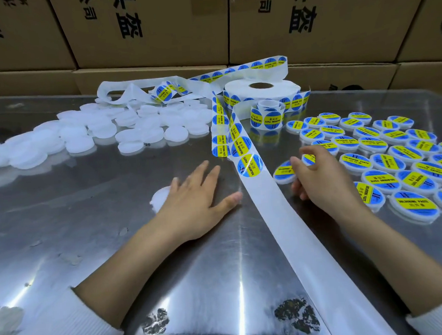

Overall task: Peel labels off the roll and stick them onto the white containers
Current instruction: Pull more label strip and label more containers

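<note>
A: Fingers of the right hand (319, 177) curl round a small round white container with a blue-and-yellow label (308, 159), thumb and forefinger pinching its rim just above the shiny steel table (90, 253).

B: And the left hand (193, 202)?

A: Flat and spread on the metal, holding nothing; a bare white round container (159, 198) peeks out at its nine o'clock.

B: Between the hands?

A: The white backing strip (277, 215), one round blue-and-yellow sticker (250, 165) at its twelve o'clock end. It leads up to the big white label roll (262, 92).

B: Further out?

A: Labelled containers (395, 161) at three o'clock, the unlabelled white heap (124, 126) at eleven, brown cardboard cartons (154, 29) behind.
</note>
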